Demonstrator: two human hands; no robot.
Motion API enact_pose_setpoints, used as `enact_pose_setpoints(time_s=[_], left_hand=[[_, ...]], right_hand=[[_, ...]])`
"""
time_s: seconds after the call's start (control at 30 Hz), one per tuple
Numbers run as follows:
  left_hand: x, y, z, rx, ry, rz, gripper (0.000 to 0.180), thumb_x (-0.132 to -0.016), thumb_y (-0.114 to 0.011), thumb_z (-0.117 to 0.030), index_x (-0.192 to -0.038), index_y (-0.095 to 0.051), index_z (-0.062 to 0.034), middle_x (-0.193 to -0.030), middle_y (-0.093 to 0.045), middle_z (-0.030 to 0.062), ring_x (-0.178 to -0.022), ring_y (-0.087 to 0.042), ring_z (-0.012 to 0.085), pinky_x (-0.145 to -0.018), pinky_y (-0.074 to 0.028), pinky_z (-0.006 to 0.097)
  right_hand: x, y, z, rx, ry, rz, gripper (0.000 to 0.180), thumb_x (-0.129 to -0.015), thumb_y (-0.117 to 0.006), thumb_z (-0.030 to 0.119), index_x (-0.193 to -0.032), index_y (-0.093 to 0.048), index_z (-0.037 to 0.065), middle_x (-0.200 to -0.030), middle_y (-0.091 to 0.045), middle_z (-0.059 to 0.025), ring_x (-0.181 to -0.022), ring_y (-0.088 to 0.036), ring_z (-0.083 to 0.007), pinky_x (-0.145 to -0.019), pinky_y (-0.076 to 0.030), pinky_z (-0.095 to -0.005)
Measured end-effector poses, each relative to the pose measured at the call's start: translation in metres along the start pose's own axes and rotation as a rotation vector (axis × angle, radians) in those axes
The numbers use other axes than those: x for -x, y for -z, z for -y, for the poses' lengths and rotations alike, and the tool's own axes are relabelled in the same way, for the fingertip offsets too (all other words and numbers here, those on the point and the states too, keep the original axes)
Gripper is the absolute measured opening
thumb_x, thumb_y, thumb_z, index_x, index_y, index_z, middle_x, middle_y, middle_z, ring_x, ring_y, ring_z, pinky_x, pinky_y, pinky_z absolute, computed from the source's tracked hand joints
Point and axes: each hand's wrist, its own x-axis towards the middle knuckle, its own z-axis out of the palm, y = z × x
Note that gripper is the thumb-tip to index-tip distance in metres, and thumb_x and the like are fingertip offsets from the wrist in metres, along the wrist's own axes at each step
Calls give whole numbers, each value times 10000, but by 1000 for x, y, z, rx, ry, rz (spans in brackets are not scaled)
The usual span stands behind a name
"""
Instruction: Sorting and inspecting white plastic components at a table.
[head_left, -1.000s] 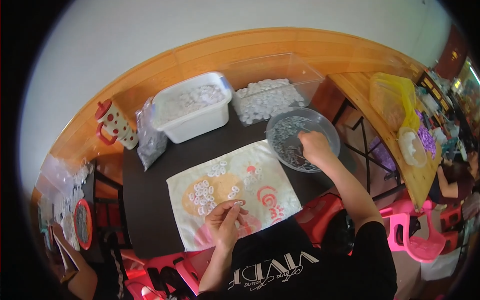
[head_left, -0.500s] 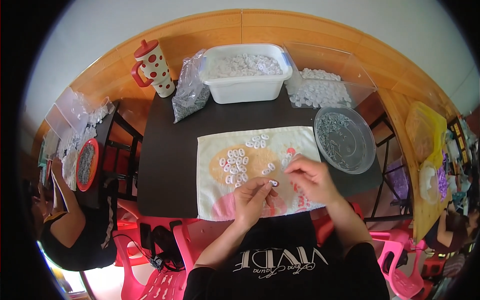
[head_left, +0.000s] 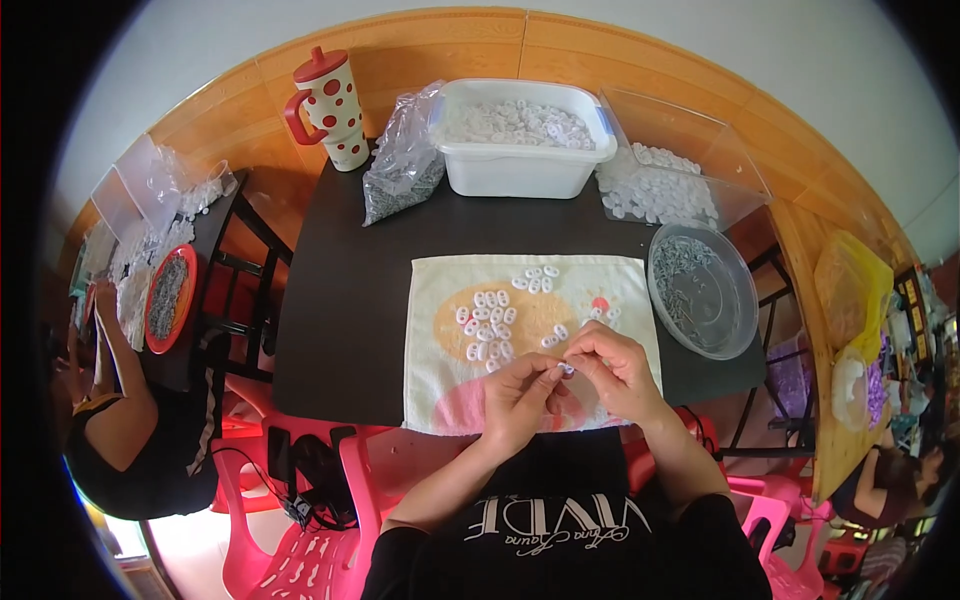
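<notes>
My left hand pinches a small white oval plastic piece between thumb and forefinger, above a patterned towel. The fingertips of my right hand are closed together right at that piece; whatever they hold, if anything, is too small to make out. Similar white pieces with two holes lie on the towel: a large cluster on the left, a smaller group at the far side, a few just beyond my fingers, and others partly behind my right hand.
Right of the towel stands a round clear tub of thin grey bits. Behind are a white bin of white parts, a clear box, a plastic bag and a dotted tumbler. Another person sits at a table to the left.
My right hand has come left and toward me from the white pieces at the towel's right, and its fingertips now meet the piece in my left hand. The view has shifted slightly.
</notes>
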Motion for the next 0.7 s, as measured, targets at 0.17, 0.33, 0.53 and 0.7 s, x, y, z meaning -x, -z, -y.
enact_pose_setpoints(time_s=[0.17,0.33,0.53,0.7], left_hand=[[1,1,-1,6,22,14,98,-977,-588,4,-1012,-673,37,-875,-703,72,-663,-642,95,-535,-495,215],[1,-1,0,14,18,-9,99,-981,-586,-3,-1010,-672,36,-870,-703,68,-651,-635,90,-534,-492,212],[2,-2,2,9,-4,-59,94,-977,-591,-1,-1003,-675,35,-843,-696,65,-614,-600,76,-517,-481,209],[3,-4,2,-10,-24,-92,81,-968,-604,6,-990,-676,35,-786,-674,50,-592,-581,69,-513,-475,209]], right_hand=[[-2,2,2,23,3,19,78,-862,-597,-95,-897,-612,-27,-836,-588,-95,-744,-579,-195,-669,-452,-277],[-2,1,3,32,11,23,74,-863,-595,-94,-894,-606,-27,-831,-584,-100,-735,-577,-200,-667,-451,-278],[-2,-2,3,137,75,43,69,-861,-607,-63,-881,-600,4,-814,-571,-110,-714,-578,-264,-646,-456,-320],[-3,-3,4,460,191,81,80,-836,-607,11,-863,-543,50,-800,-568,-126,-719,-582,-364,-604,-440,-434]])
